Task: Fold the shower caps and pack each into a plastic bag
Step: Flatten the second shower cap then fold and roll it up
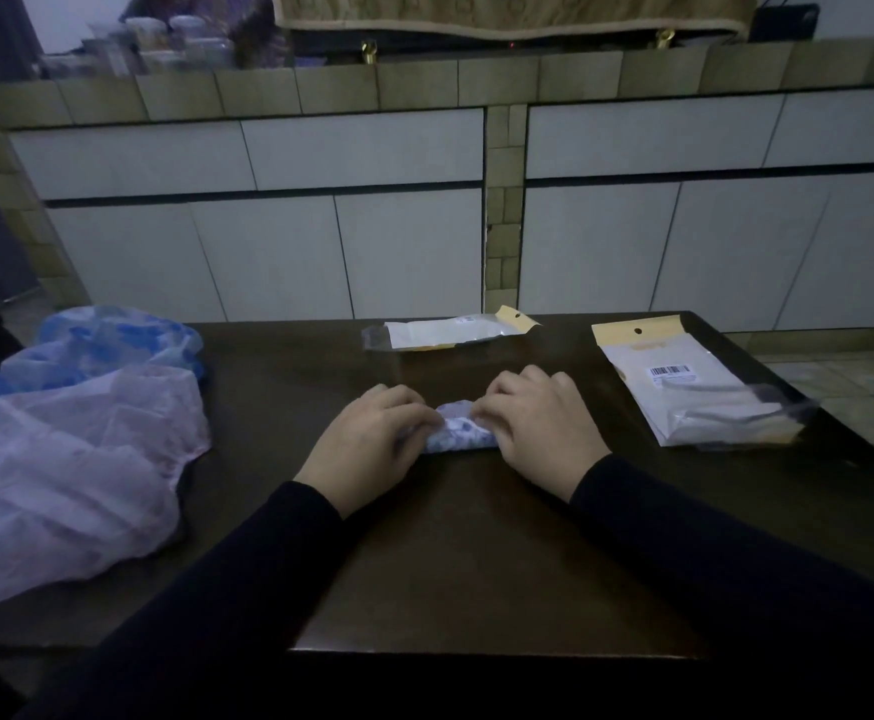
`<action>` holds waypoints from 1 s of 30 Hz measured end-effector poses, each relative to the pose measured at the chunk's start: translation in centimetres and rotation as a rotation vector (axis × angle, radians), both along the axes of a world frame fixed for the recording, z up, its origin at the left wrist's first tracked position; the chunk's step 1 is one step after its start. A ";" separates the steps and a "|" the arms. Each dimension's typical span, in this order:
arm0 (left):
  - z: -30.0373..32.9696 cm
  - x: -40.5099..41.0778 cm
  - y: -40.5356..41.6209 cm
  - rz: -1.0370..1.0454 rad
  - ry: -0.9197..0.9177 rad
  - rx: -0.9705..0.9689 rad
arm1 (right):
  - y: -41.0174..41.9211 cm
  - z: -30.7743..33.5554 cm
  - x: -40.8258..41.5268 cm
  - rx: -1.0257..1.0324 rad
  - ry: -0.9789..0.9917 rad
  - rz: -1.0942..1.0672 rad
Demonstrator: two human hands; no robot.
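Both hands are set on one small folded shower cap (459,433) near the middle of the dark table (476,563). Left hand (367,439) is curled over the cap's left end, fingertips pinching the upper fold; right hand (538,423) is curled over the right end, thumb and fingers nipping the top edge. Only a short stretch of the patterned film is left visible between them.

The grip at both ends is judged to be there to keep the slippery film from springing open while the bundle is tightened or turned over once more. The cap has been reduced to a narrow strip. Its long axis runs left to right across the table, roughly parallel to the near edge, the right end sitting slightly lower. Which end holds the elastic rim cannot be told.

An open plastic bag (450,332) with a yellow header card is laid just beyond the hands, also lengthwise left to right, its mouth apparently at the left end; it is probably placed within reach for this cap. A stack of bags (694,387) is kept well apart at the right. Unfolded caps (71,459), pale pink with blue ones behind, are heaped at the left edge, presumably as the waiting supply.
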State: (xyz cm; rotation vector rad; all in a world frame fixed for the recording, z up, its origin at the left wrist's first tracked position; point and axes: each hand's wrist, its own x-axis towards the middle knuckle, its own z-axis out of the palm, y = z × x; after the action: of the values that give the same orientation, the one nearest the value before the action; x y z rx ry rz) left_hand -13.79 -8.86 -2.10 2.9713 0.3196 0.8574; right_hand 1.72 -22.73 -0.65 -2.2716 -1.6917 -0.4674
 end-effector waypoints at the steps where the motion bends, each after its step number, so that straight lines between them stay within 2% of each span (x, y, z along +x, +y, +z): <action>1: 0.0 -0.1 0.0 -0.001 0.000 -0.010 | -0.1 -0.1 0.0 -0.024 -0.013 0.019; 9: 0.5 0.2 0.4 0.070 0.193 -0.186 | -0.4 -0.5 0.3 -0.222 0.017 -0.044; 13: 0.6 0.3 0.5 0.077 0.214 -0.164 | -0.3 -0.2 0.5 -0.246 0.012 -0.035; 17: 0.3 0.0 0.4 0.085 0.221 -0.105 | -0.5 0.0 0.6 -0.246 0.010 0.011; 20: 0.2 -0.3 0.1 0.091 0.209 -0.080 | -0.8 0.0 0.7 -0.170 0.110 0.048; 23: 0.1 -0.4 -0.2 0.099 0.184 -0.059 | -1.0 -0.2 0.6 -0.118 0.117 0.054; 30: 0.4 -0.7 -0.8 0.102 0.163 -0.094 | -0.8 0.2 1.0 -0.107 0.155 0.018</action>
State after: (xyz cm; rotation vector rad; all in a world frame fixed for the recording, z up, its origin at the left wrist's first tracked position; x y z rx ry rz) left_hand -14.45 -9.66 -1.72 2.9640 0.5057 0.5904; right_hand 2.69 -23.49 -0.47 -2.2979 -1.6959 -0.1947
